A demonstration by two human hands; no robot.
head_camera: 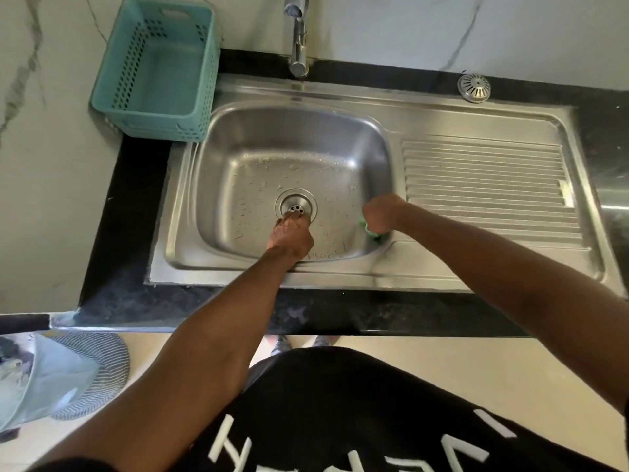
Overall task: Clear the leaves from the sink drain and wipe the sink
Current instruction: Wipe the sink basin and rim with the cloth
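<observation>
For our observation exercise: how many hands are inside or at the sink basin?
2. The left hand reaches the drain at the basin's centre; the right hand presses a green sponge at the basin's right edge. None seems hidden.

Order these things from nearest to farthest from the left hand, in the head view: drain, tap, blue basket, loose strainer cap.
From the left hand:
1. Drain, at its fingertips.
2. Tap, straight behind the sink.
3. Blue basket, back left.
4. Strainer cap, back right corner.

Bare forearms; black garment (340, 403) with white block lettering.
</observation>
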